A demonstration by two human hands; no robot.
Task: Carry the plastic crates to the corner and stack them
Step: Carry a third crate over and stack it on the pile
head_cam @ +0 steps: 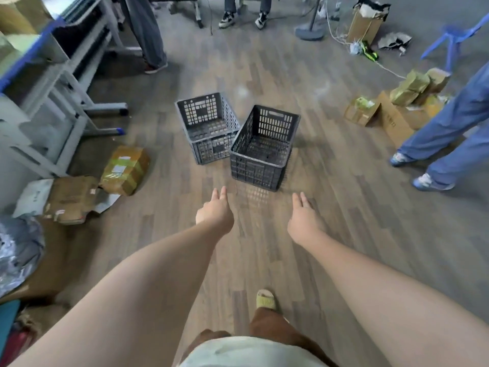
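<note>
Both my grips, left hand and right hand, reach out released, holding nothing. The two crates, near crate and far crate, sit touching on the floor, neither carried nor stacked yet.

Both bare arms are stretching forward toward the frame's centre, the left hand and right hand hanging empty, fingers loosely extended, apart.

2 empty hands, 2 crates ahead
</note>
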